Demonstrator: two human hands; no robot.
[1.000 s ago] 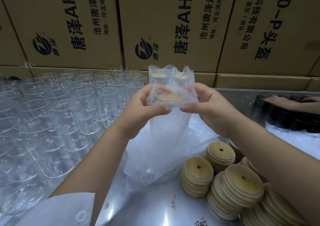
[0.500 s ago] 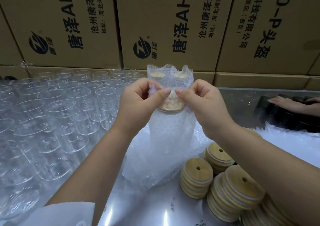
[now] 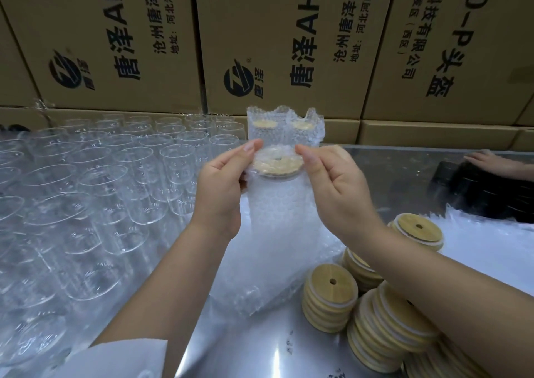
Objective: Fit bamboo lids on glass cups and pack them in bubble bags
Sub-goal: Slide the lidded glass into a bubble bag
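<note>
L hand (image 3: 222, 184) & R hand (image 3: 338, 192) are both raised over the surface (image 3: 260, 348), forearms angling up from the lower corners, wrists roughly level. Each hand pinches the top edge of the bubble bag (image 3: 274, 212) btwn thumb & forefinger, L on the left side of the mouth and R on the right. The other fingers are curled loosely toward the palms. Fingertips sit just beside the bamboo lid (image 3: 278, 163), 1 hand on either side, w/ bag film over the lid.

The glass cup is inside that bag, upright, lid on top w/ its centre hole showing. The cup body is too veiled by bubbles to make out. The bag's base rests on a heap of loose bubble bags (image 3: 260, 285).

Just behind stand 2 bagged cups (image 3: 286, 129), lids visible through the wrap. Empty glass cups (image 3: 115, 189) crowd the left. Stacks of spare lids (image 3: 329, 299) sit lower right. Cardboard boxes (image 3: 260, 30) line the back. Far right, another person's hand (image 3: 491, 160) rests on black lids (image 3: 476, 195).
</note>
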